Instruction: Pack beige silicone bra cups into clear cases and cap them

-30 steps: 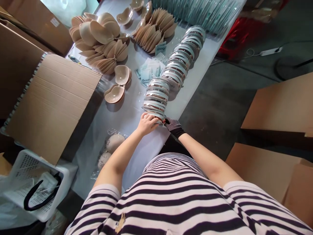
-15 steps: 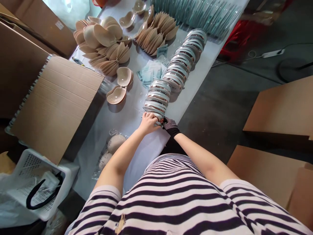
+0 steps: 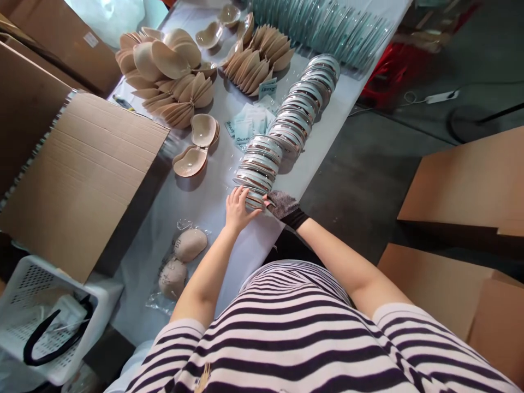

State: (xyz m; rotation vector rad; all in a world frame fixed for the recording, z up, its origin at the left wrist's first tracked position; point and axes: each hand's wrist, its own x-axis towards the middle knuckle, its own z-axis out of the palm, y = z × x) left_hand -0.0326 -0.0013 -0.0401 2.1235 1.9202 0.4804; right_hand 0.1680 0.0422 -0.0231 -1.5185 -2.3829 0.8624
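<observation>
A row of round clear plastic cases with shiny rims stands on edge along the table's right side. At its near end, my bare left hand curls around the left side of the nearest cases, fingers over the top and thumb across the front. From the right, my right hand, in a dark dotted glove, grips the same end case; its fingertips are partly hidden. Left of the row lie small printed sachets. Beige bra cups rest open beyond my left hand, and a bagged pair of bra cups lies beside my left forearm.
Piles of beige cups and a long row of clear cases occupy the far table. A cardboard box and white basket stand left. More cardboard boxes sit right, beyond the table edge.
My left hand has shifted slightly left, its fingers spreading further up the side of the end cases. My gloved hand has turned a little inward. The whole view has shifted slightly.
</observation>
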